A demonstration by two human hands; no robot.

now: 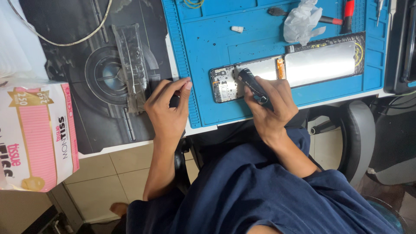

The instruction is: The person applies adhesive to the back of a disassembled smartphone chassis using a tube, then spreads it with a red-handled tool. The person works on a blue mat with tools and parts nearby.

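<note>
Head view, looking straight down: the right hand (271, 106) has its grip wrapped around a black electric screwdriver (252, 83), tip down on the opened phone (245, 78). That phone lies back-off on the blue mat (208, 43) near the front edge of the table (108, 145), with a silver panel (320, 63) just beside it on the right. The left hand (169, 108) rests at the mat's left edge, fingers curled on something small and dark, can't tell what exactly. A crumpled white wipe (301, 21) and a red-handled tool (348, 13) sit further back. A pink tissue box (37, 134) is far left.
</note>
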